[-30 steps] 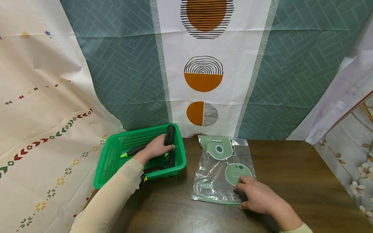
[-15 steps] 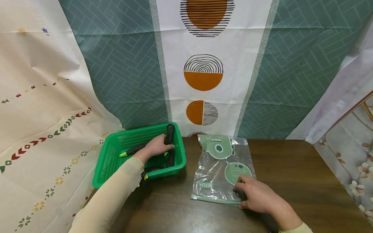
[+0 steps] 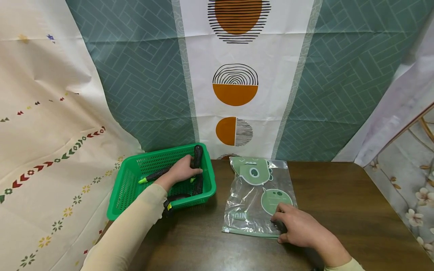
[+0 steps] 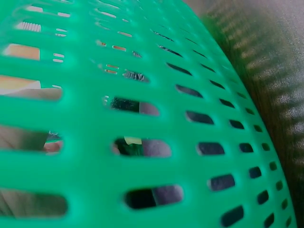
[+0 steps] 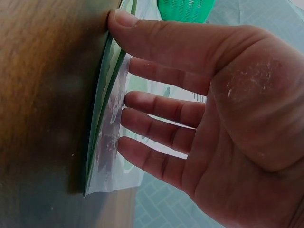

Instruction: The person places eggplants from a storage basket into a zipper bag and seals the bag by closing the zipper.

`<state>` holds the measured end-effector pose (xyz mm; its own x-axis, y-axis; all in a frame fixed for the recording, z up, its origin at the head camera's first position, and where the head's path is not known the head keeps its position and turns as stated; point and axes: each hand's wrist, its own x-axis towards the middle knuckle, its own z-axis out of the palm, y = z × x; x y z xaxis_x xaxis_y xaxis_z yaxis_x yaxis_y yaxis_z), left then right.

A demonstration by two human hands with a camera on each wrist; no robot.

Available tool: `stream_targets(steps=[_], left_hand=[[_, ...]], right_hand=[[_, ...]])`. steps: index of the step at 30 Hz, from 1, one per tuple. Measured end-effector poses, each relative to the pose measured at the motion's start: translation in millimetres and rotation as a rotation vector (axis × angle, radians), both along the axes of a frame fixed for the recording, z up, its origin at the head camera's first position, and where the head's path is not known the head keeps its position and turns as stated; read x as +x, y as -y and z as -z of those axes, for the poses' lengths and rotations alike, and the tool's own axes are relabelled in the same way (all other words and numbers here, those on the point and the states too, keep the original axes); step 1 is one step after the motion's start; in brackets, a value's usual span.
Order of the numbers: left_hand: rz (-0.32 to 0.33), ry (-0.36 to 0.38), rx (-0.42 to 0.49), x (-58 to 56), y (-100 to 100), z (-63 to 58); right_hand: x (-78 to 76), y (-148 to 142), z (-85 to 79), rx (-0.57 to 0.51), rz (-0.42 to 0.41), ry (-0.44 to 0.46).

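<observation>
"Zip bag (image 3: 245, 205), clear with green prints: where does it lie?"

"Flat on the desk (image 3: 203, 244), zip edge towards me. My right grip (image 3: 300, 227) rests at its near right corner, fingers apart and slightly bent, thumb by the zip edge, closed on nothing."

"Your left grip (image 3: 181, 171)?"

"Farther off, inside the green basket (image 3: 123, 188), left of the bag. I have it curled round a long dark vegetable (image 3: 198, 152); the fingertips are hidden."

"What's near that?"

"Another, the green-tipped vegetable (image 3: 156, 175), partly behind my hand. Patterned cloth (image 3: 271, 109) hangs beyond."
</observation>
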<state>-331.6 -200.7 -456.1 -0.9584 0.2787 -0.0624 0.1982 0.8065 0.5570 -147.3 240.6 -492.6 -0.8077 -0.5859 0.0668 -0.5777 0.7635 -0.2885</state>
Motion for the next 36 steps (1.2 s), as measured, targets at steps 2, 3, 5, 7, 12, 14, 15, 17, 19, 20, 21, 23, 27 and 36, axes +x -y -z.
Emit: stream_targets(steps=[2, 3, 5, 7, 12, 14, 15, 17, 19, 20, 21, 23, 27, 36], left_hand=[[0.007, 0.001, 0.012, -0.1, -0.6, -0.4], [0.01, 0.003, 0.019, -0.1, -1.0, -0.7], [0.033, -0.012, 0.032, -6.0, 3.2, 5.7], [0.039, -0.001, 0.034, -10.4, 4.9, 7.9], [0.056, -0.003, -0.013, -26.2, 9.6, 23.6], [0.072, -0.018, -0.036, -34.7, 13.3, 34.3], [0.089, -0.04, -0.038, -37.8, 15.7, 39.0], [0.097, -0.033, -0.03, -40.4, 16.3, 40.7], [0.104, -0.019, -0.006, -28.2, 11.0, 27.1], [0.105, -0.016, 0.002, -21.1, 8.0, 19.9], [0.102, -0.027, 0.004, -15.2, 5.1, 14.3], [0.083, -0.016, 0.007, -4.5, 0.4, 2.8], [0.073, -0.038, 0.0, -1.0, -0.7, -0.9], [0.067, -0.045, -0.005, -3.3, 0.0, -2.0]], right_hand=[[0.5, -0.1, 0.1, 0.0, 0.003, -0.002], [0.7, -0.1, 0.1, 0.001, 0.005, -0.001], [0.8, -0.2, 0.1, 0.003, 0.008, 0.0], [0.6, -0.1, 0.0, 0.006, 0.01, 0.006], [-0.3, 0.3, -0.6, 0.012, 0.012, 0.021], [-0.5, 0.3, -0.9, 0.014, 0.013, 0.025], [-0.5, 0.2, -1.1, 0.014, 0.013, 0.028], [-0.1, -0.1, -1.6, 0.012, 0.012, 0.027], [0.1, -0.7, -2.3, 0.008, 0.005, 0.023], [0.1, -1.1, -2.9, 0.007, 0.002, 0.022], [0.2, -1.4, -3.5, 0.005, -0.002, 0.02], [-0.3, -2.5, -4.0, 0.002, -0.009, 0.022], [-1.3, -4.7, -4.5, 0.0, -0.015, 0.039], [-3.4, -7.8, -4.4, -0.037, -0.021, 0.071]])
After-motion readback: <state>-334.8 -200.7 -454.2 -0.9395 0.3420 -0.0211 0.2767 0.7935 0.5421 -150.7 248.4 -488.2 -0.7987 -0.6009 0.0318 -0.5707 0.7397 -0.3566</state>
